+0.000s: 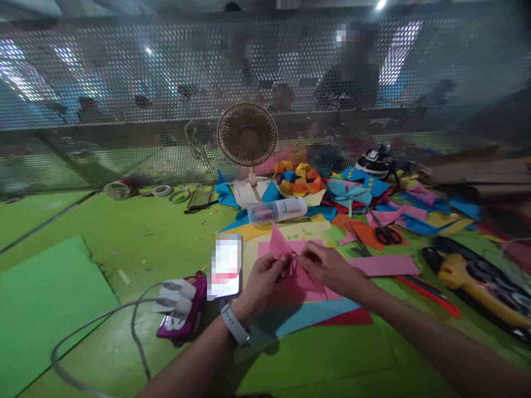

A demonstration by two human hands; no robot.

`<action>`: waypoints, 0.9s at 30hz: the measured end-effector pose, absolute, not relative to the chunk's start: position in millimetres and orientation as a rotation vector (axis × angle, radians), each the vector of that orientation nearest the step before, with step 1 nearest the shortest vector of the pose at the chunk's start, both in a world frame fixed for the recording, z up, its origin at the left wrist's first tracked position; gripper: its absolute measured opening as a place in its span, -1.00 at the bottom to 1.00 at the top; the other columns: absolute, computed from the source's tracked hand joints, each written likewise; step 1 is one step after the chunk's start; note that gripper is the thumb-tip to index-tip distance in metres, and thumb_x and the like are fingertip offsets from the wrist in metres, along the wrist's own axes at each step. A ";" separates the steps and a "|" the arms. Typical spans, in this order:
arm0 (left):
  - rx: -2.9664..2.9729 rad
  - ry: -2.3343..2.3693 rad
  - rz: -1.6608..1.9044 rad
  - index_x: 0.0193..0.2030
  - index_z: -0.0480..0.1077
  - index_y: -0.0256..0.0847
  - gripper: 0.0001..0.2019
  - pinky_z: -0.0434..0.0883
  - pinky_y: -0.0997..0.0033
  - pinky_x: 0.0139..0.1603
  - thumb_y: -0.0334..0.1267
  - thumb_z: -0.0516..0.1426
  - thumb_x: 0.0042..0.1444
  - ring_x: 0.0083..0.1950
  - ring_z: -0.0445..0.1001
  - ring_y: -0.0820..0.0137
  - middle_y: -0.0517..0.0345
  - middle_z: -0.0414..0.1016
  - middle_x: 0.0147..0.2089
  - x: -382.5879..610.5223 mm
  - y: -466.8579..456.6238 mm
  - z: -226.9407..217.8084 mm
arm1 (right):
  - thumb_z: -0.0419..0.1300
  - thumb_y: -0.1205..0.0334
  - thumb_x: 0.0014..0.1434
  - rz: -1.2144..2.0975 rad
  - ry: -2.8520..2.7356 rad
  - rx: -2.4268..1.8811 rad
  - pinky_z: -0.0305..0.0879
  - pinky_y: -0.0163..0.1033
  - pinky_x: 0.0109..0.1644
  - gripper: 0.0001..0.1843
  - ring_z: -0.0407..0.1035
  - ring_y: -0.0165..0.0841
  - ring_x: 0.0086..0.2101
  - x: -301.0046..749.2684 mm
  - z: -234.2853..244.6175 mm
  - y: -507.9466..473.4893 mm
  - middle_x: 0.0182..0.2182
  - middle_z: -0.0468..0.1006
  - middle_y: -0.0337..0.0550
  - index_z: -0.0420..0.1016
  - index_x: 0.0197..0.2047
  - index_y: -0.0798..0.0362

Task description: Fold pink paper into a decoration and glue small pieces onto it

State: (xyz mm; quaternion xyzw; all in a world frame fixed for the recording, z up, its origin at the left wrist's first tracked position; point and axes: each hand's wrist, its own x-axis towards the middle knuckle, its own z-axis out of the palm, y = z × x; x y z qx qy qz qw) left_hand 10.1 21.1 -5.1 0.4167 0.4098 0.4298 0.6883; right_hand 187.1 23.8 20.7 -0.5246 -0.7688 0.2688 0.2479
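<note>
A folded piece of pink paper [279,240] stands up in a point between my two hands. My left hand [267,273], with a pale watch band at the wrist, pinches its lower edge between thumb and fingers. From the other side my right hand [327,268] has its fingertips closed on the same paper; a tiny shiny spot there is too small to name. Beneath lie a flat pink sheet [282,296], a light blue sheet [298,320] and a red sheet [346,317]. Left of my left hand is a lit phone [226,265].
A small fan [248,135] stands behind a plastic bottle [277,211], with coloured paper pieces to the right. Scissors [388,235], a red cutter [431,296] and a yellow-handled tool [477,282] lie rightward. Plugs sit on a purple power strip [182,312]; a cable [99,318] loops left.
</note>
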 end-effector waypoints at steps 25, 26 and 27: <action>0.813 0.904 1.069 -0.44 0.43 -0.30 -0.75 0.19 0.53 -0.47 -0.13 0.29 -0.12 -0.52 0.27 0.56 0.22 0.39 -0.52 7.1 16.5 -7.8 | 0.06 0.18 0.17 0.868 -1.917 -1.082 0.26 -0.32 -0.33 -0.83 0.36 -0.40 -0.41 184.5 0.5 19.7 -0.42 0.48 -0.20 0.38 -0.21 0.05; 0.811 0.900 1.075 -0.46 0.43 -0.30 -0.75 0.18 0.54 -0.48 -0.14 0.29 -0.12 -0.52 0.26 0.57 0.23 0.37 -0.53 6.8 16.6 -8.4 | 0.08 0.23 0.15 0.735 -1.981 -1.040 0.27 -0.30 -0.30 -0.80 0.37 -0.39 -0.39 185.9 -0.8 20.1 -0.39 0.50 -0.18 0.37 -0.14 0.05; 0.811 0.900 1.081 -0.47 0.42 -0.31 -0.75 0.17 0.54 -0.49 -0.14 0.29 -0.12 -0.53 0.25 0.58 0.24 0.36 -0.54 6.6 16.8 -9.1 | 0.09 0.27 0.14 0.600 -2.060 -0.984 0.28 -0.28 -0.28 -0.76 0.38 -0.38 -0.38 187.1 -2.1 20.4 -0.37 0.52 -0.16 0.36 -0.09 0.04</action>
